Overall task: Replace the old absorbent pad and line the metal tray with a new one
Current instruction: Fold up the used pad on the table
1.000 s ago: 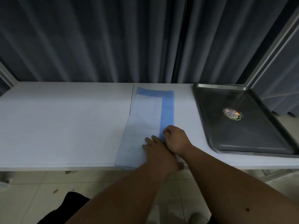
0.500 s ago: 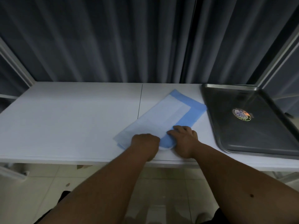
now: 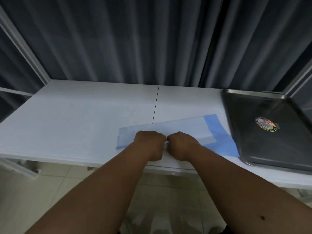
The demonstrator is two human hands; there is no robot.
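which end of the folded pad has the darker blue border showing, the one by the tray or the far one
The end by the metal tray: the folded pad shows its darker blue border there, on the right. The left end is pale only.

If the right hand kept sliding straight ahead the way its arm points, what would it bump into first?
Probably nothing solid soon. The right hand would slide over the folded blue pad, then bare white table, toward the grey curtain. The metal tray lies off to its right.
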